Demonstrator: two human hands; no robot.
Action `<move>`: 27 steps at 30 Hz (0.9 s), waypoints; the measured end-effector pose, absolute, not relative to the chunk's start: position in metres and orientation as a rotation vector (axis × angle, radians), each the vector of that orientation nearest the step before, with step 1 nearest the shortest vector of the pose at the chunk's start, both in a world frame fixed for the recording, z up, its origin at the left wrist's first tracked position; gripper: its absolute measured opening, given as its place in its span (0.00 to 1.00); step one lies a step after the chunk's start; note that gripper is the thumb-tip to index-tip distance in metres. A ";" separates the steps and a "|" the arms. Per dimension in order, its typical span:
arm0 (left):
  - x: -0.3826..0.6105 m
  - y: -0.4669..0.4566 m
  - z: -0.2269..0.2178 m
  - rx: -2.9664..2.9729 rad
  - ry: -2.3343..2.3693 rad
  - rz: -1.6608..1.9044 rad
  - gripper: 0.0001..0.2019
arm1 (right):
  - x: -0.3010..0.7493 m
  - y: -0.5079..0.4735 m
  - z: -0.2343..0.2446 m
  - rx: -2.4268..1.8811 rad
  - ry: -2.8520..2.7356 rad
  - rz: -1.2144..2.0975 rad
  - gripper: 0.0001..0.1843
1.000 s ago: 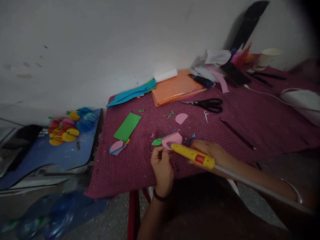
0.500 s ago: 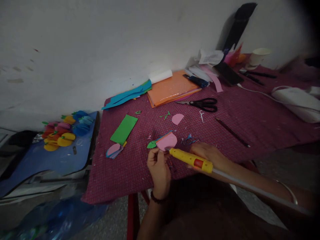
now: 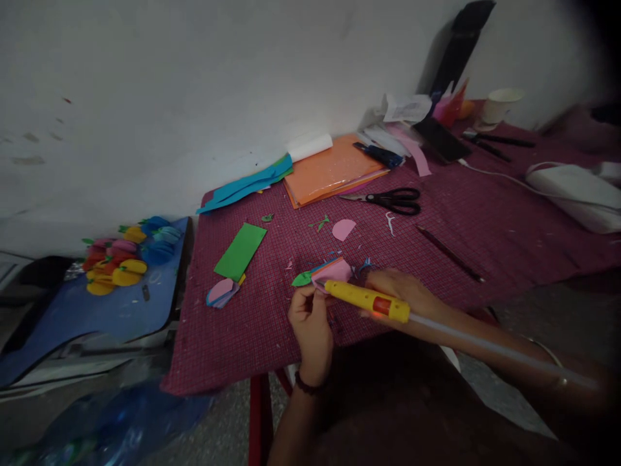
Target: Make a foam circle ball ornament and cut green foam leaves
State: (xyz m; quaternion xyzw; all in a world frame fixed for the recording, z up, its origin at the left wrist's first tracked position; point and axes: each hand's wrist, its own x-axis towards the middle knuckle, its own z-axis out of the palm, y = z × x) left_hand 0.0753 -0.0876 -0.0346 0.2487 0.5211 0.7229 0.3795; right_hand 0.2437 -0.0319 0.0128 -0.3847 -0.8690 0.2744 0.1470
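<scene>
Pinching the near side of the pink paper stack (image 3: 336, 270), the left hand (image 3: 310, 323) shows its back, fingers curled shut on the paper, wrist crossing the front edge of the worktop (image 3: 233, 336). The right hand (image 3: 405, 292), low beside it, is wrapped around a yellow glue gun (image 3: 369, 299) whose tip meets the stack. The gun's red patch is too blurred to read. Farther back lie a green strip (image 3: 240, 251), scissors (image 3: 395, 200) and, by the rear edge, orange sheets (image 3: 332, 169).
</scene>
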 end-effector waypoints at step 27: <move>0.072 -0.087 -0.025 0.338 1.218 1.836 0.08 | 0.315 0.108 0.046 -1.211 -2.658 0.074 0.17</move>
